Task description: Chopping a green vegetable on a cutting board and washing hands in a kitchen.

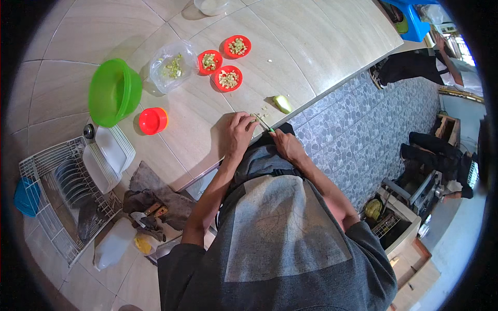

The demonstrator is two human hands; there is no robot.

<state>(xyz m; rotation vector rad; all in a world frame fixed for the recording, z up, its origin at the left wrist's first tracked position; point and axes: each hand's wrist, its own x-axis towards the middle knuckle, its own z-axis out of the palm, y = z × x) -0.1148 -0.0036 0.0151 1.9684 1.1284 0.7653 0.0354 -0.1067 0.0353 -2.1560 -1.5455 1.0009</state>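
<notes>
My left hand [240,132] rests at the tiled counter's edge, its fingertips on a small piece of pale green vegetable [253,116]. My right hand [288,144] grips a small knife [265,123] by its green handle, the blade lying against that piece. A few cut bits are scattered beside the blade. Just beyond them lies a larger chunk of the pale green vegetable [282,104], cut face showing. Farther back, diced pieces fill three red dishes, the nearest red dish [228,78] among them. Beside these, an open clear plastic bag [173,67] holds peelings or scraps.
Left on the counter are a green basin [115,92], stacked red cups [153,121] and a wire dish rack [70,198] with white trays [109,159]. Knives lie on a grey cloth [155,190]. A clear container [211,6] stands at the back. Two people are at the right.
</notes>
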